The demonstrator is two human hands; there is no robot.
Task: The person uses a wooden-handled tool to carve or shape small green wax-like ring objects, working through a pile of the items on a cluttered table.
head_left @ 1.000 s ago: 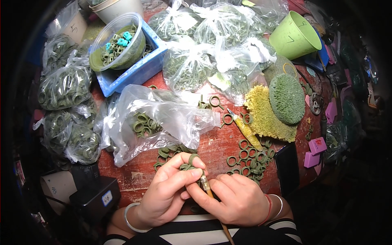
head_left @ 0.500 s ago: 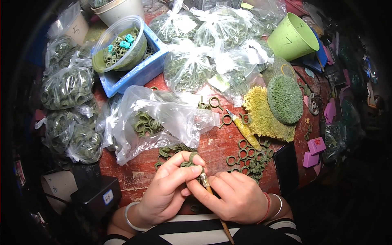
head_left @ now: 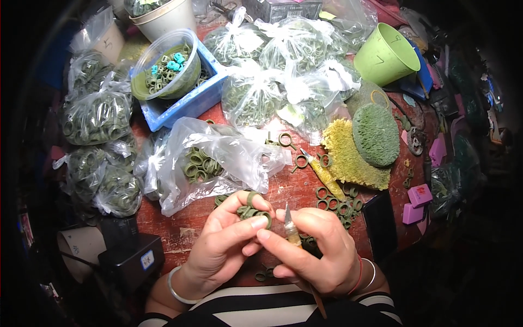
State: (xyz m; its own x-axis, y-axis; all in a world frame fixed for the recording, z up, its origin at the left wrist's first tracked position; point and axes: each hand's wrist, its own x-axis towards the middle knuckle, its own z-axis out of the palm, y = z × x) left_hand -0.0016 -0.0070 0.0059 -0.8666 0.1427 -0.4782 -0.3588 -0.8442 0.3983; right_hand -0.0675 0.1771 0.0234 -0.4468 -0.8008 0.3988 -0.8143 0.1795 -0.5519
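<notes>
Several dark green rings are pinched between the thumb and fingers of my left hand. My right hand is closed around a craft knife with a wooden handle; its pointed blade sticks up just right of the rings, apart from them. The tip of a right-hand finger is close to my left thumb. Loose green rings lie on the red table beyond my right hand. An open clear bag holding more rings lies beyond my left hand. Some rings are partly hidden under my hands.
A yellow-handled knife lies beside a yellow sponge mat and a round green pad. Tied bags stand at the back. A blue bin holds a clear tub. A black phone is at right.
The knife has moved right, away from the rings, and its blade now shows. My left hand still holds the rings. The whole view has shifted slightly.
</notes>
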